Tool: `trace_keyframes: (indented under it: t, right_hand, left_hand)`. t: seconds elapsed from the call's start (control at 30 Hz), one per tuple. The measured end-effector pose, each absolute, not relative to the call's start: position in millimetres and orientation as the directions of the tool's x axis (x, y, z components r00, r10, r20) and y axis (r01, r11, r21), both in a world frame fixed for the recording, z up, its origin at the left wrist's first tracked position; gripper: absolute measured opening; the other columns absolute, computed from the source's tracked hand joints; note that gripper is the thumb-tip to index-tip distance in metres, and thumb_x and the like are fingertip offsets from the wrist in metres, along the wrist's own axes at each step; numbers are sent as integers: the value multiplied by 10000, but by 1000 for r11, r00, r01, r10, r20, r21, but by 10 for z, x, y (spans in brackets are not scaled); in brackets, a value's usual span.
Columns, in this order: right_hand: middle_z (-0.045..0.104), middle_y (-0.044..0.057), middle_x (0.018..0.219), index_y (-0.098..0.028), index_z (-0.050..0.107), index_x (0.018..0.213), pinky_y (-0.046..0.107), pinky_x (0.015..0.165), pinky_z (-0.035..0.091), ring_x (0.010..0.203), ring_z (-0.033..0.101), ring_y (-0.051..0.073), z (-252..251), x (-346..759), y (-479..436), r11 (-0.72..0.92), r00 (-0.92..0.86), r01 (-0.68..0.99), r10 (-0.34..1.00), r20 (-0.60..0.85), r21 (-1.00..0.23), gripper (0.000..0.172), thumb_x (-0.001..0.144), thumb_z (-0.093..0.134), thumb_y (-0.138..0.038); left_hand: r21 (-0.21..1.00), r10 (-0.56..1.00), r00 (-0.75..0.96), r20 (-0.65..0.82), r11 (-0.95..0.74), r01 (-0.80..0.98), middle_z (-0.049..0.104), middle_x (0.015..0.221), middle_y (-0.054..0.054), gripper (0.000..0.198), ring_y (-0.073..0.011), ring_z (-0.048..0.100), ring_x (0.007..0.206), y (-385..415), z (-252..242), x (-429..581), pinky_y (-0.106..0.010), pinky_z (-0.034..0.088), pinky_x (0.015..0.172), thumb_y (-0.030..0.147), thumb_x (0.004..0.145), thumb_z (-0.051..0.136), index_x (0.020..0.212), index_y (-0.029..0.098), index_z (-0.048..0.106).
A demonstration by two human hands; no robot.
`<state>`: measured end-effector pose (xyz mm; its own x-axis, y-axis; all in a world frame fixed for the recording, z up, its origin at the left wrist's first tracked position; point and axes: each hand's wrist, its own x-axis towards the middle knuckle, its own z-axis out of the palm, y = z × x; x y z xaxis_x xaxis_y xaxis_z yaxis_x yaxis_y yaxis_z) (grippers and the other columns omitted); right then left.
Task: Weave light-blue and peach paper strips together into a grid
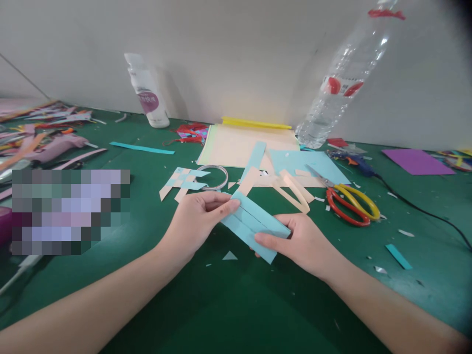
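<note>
A light blue paper piece (254, 216) with a lengthwise dark line or slit is held tilted between both hands above the green table. My left hand (201, 214) pinches its upper left end, where a peach strip (246, 183) and a blue strip (254, 160) reach up behind it. My right hand (295, 236) grips the lower right end, thumb on top and fingers mostly hidden beneath. Just left of it lies a woven blue and peach paper piece (184, 179) by a roll of clear tape (217, 177). Scissors (342, 199) with red and yellow handles rest to the right.
Behind stand a white bottle (147, 93) and a tall clear plastic bottle (339, 83). Peach sheets (243, 147) and a blue sheet (317, 164) lie between. A pink glue gun (61, 147) sits among strips at left. A black cable (416, 196) runs along the right.
</note>
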<state>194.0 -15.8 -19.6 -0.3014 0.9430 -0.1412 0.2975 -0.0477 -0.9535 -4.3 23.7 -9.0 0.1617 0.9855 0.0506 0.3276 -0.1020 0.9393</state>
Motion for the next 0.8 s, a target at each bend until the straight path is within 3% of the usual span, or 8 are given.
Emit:
trace_keyframes:
  t: [0.2, 0.4, 0.53, 0.67, 0.8]
  right_hand:
    - [669, 55, 937, -196, 595, 966, 285, 664, 503, 826, 630, 173, -202, 1975, -116, 177, 23, 428, 978, 206, -886, 255, 821, 568, -404]
    - [627, 25, 801, -202, 587, 882, 270, 597, 457, 720, 576, 148, -241, 2042, -74, 245, 80, 490, 943, 322, -837, 169, 844, 535, -359]
    - [546, -11, 686, -212, 564, 905, 256, 573, 431, 638, 503, 125, -218, 2044, -83, 283, 114, 525, 911, 396, -803, 114, 854, 519, -303]
    - [524, -16, 695, -213, 556, 924, 267, 598, 438, 638, 499, 127, -223, 2050, -71, 374, 34, 593, 873, 487, -713, 89, 853, 516, -250]
    - [622, 20, 822, -207, 597, 865, 314, 724, 459, 792, 566, 161, -284, 2059, -31, 555, -236, 629, 803, 547, -544, 68, 848, 532, -198]
  left_hand:
    - [909, 950, 313, -3, -128, 398, 725, 731, -22, 171, -165, 658, 641, 266, -93, -52, -247, 515, 574, 352, 758, 654, 804, 201, 718]
    - [832, 856, 516, 23, -302, 465, 732, 785, -1, 209, -165, 671, 704, 218, -115, -14, -241, 514, 606, 270, 782, 626, 976, 252, 701]
    - [686, 826, 556, 90, -456, 567, 705, 926, -30, 231, -180, 651, 804, 213, -138, -7, -275, 507, 684, 305, 817, 590, 1022, 245, 679]
    - [530, 786, 573, 232, -596, 603, 659, 1068, -57, 265, -207, 572, 1021, 235, -168, -17, -349, 451, 872, 285, 868, 527, 1104, 207, 618]
    - [456, 740, 615, 272, -662, 595, 684, 941, -36, 192, -192, 584, 924, 279, -145, -46, -346, 429, 839, 291, 873, 531, 980, 185, 651]
